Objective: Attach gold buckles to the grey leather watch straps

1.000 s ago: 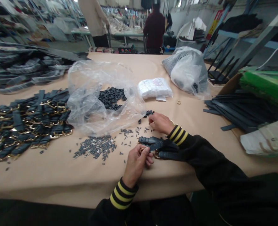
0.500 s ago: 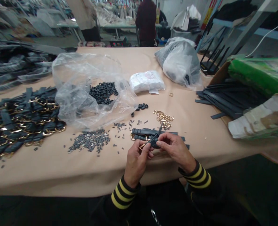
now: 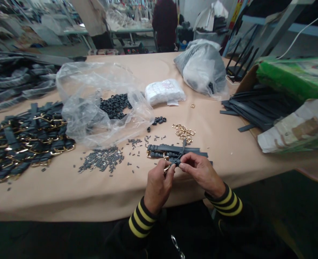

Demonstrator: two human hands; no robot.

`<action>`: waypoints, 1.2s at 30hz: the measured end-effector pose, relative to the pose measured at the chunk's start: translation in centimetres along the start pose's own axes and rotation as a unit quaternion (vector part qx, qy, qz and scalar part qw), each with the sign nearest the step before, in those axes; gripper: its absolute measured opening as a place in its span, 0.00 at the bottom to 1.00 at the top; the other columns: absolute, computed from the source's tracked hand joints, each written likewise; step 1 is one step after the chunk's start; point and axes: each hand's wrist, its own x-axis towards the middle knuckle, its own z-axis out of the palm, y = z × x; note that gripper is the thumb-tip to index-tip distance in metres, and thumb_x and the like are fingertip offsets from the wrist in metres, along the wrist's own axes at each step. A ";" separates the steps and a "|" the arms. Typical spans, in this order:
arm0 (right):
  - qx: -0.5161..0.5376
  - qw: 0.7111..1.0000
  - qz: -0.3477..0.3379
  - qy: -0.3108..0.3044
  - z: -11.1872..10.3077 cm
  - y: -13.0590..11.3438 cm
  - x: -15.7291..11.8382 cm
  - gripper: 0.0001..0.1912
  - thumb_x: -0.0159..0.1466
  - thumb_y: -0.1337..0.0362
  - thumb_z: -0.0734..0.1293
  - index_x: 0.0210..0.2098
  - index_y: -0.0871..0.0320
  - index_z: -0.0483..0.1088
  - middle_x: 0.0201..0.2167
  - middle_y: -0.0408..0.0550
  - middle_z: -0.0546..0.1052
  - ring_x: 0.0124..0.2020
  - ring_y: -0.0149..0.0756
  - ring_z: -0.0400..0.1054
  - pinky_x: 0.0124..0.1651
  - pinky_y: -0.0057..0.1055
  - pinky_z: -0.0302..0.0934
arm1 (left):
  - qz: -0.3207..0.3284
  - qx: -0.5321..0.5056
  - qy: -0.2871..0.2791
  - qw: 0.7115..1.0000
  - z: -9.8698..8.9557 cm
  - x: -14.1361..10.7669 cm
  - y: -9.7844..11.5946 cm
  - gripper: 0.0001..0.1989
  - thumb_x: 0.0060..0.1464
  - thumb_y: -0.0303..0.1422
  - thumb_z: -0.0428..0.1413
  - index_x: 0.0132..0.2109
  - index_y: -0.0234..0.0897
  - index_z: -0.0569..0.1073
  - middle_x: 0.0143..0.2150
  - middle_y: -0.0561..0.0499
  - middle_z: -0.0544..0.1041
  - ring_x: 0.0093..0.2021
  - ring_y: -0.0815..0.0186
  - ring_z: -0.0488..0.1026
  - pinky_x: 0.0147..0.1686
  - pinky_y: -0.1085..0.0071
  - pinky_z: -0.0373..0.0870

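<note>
Dark strap (image 3: 181, 154) — in the fingertip grip of both hands (image 3: 159, 185) — near a small stack of buckled straps (image 3: 161, 148)

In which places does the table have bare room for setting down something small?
Bare table shows between the gold buckle heap and the strap box. Another patch lies beyond the white packet, left of the filled bag. Crowded: near the left hand and right hand, with buckled straps and small dark pieces; farther left, a large strap pile and open plastic bag.
</note>
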 end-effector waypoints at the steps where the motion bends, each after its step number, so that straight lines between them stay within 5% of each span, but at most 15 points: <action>1: 0.001 1.000 -0.001 -0.003 -0.1 0.0 -0.1 0.07 0.56 0.63 0.66 0.28 0.60 0.66 0.23 0.40 0.66 0.25 0.27 0.60 0.29 0.25 0.57 | -0.005 -0.004 -0.004 1.000 0.0 0.0 0.1 0.06 0.54 0.34 0.50 0.31 0.37 0.65 0.25 0.54 0.70 0.23 0.71 0.68 0.24 0.77 0.64; 14: 0.160 0.981 0.079 -0.077 -0.8 -0.5 -0.1 0.11 0.53 0.62 0.69 0.29 0.61 0.64 0.24 0.42 0.72 0.27 0.28 0.69 0.32 0.28 0.65 | -0.046 -0.094 -0.046 0.993 0.2 -0.1 0.4 0.07 0.56 0.34 0.49 0.34 0.37 0.67 0.18 0.57 0.69 0.19 0.72 0.68 0.24 0.76 0.64; 26: -0.066 0.995 0.000 -0.080 0.0 -1.7 -0.6 0.05 0.56 0.64 0.66 0.31 0.60 0.68 0.26 0.43 0.73 0.26 0.30 0.67 0.30 0.26 0.61 | -0.024 -0.015 -0.038 0.999 0.0 -0.2 0.9 0.09 0.56 0.36 0.47 0.36 0.37 0.70 0.15 0.57 0.66 0.16 0.70 0.66 0.22 0.76 0.61; 33: -0.095 0.995 0.002 -0.031 1.0 -1.4 -0.6 0.05 0.54 0.68 0.66 0.31 0.59 0.66 0.24 0.40 0.70 0.24 0.28 0.63 0.27 0.24 0.58 | -0.056 -0.069 -0.147 0.985 -1.3 0.1 0.3 0.12 0.53 0.37 0.52 0.43 0.36 0.68 0.23 0.54 0.71 0.20 0.70 0.68 0.22 0.76 0.64; 36: -0.106 0.992 -0.002 -0.061 0.4 -1.8 -0.6 0.03 0.56 0.66 0.65 0.31 0.60 0.66 0.23 0.41 0.71 0.25 0.29 0.65 0.28 0.24 0.59 | -0.073 -0.124 -0.163 0.976 -1.5 0.3 0.2 0.09 0.53 0.35 0.52 0.39 0.35 0.68 0.24 0.54 0.71 0.19 0.73 0.66 0.21 0.77 0.64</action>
